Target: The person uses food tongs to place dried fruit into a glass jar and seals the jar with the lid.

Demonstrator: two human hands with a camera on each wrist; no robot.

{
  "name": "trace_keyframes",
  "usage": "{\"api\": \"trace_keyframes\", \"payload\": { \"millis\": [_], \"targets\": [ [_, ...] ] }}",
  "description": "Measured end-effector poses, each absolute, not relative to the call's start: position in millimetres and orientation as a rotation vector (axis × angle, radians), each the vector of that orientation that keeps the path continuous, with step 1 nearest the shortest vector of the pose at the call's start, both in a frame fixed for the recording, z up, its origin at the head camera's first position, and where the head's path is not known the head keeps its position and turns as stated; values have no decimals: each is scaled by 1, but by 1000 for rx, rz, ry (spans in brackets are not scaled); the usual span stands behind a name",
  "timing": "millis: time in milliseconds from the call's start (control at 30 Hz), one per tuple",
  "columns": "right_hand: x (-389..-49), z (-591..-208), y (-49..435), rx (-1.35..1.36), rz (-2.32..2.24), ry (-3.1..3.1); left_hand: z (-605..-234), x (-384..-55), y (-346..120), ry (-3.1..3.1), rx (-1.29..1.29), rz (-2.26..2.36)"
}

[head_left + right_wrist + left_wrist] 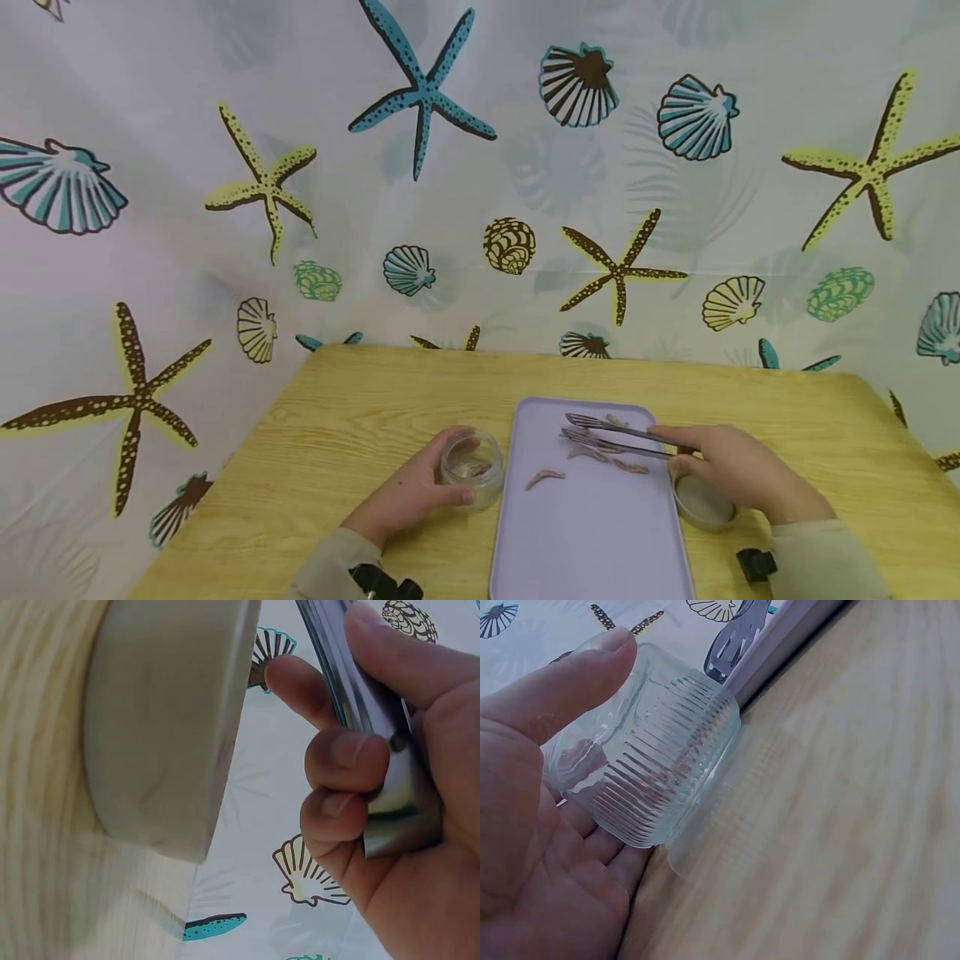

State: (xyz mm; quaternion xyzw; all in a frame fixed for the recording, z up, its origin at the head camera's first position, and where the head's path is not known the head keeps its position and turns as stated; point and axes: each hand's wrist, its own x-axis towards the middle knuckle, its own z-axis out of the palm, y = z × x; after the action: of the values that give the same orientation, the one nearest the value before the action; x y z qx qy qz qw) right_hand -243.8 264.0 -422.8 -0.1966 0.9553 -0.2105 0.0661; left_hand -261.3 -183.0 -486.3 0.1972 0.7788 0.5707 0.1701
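Observation:
My left hand (422,486) curls round a ribbed clear glass jar (656,750), which stands on the table just left of the tray and has some brownish pieces at its bottom. In my right hand (723,467) I hold metal tongs (375,735); their two arms (611,426) reach left over the far part of the lilac tray (592,533). Thin brownish strips (628,467) lie under and beside the tong tips, and a single strip (545,477) lies apart to the left. Whether the tongs touch any strip I cannot tell.
A shallow round beige dish or lid (703,502) sits right of the tray, beneath my right hand. The wood-patterned table (375,392) ends at a hanging cloth (465,192) printed with starfish and shells.

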Motion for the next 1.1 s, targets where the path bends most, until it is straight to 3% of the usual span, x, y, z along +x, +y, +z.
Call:
{"api": "trace_keyframes", "payload": {
  "millis": [333, 1100],
  "targets": [
    [-245, -429, 256, -634, -472, 3036, -489, -264, -184, 2224, 596, 1598],
    [-242, -418, 256, -690, -663, 3012, -485, -262, -183, 2235, 576, 1592]
  ]
}}
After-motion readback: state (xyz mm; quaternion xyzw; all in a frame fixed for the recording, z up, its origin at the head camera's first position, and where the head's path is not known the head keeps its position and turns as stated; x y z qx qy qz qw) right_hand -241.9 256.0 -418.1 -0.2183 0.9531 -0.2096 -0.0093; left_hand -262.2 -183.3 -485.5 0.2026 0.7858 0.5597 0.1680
